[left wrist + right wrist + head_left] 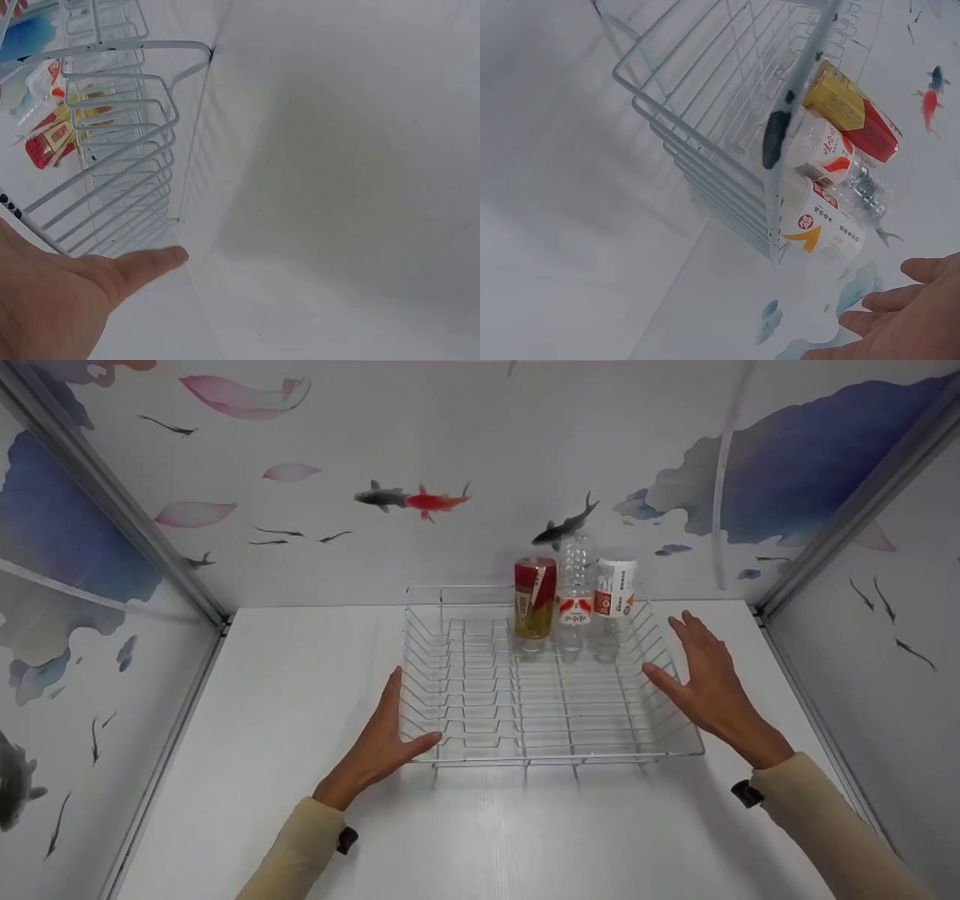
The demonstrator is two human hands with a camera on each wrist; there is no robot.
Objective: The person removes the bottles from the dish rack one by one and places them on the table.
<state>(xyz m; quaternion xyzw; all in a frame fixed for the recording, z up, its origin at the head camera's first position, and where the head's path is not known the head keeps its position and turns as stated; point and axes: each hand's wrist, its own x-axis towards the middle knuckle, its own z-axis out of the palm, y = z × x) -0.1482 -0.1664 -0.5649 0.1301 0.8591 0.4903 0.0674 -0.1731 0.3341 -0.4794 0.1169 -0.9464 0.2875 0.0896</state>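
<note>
A white wire dish rack (pixel 547 757) stands on the table, with three drink containers at its back right. These are a red and gold can (pixel 535 592), a clear plastic bottle (pixel 575 611) with a red and white label, and a white container (pixel 616 585) with a clear lower part. My left hand (pixel 379 742) is at the rack's front left corner, fingers straight along its side and thumb extended over the rim. Beside the right side my right hand (pixel 709 682) is spread, its thumb near the rim. In the right wrist view its fingers (pixel 892 298) hold nothing.
White table (pixel 480 840) surface extends in front of the rack and to both sides. Printed panels with fish and petals enclose it at the back (pixel 450 547), left (pixel 97 660) and right (pixel 862 637). Metal posts (pixel 765 607) stand at the corners.
</note>
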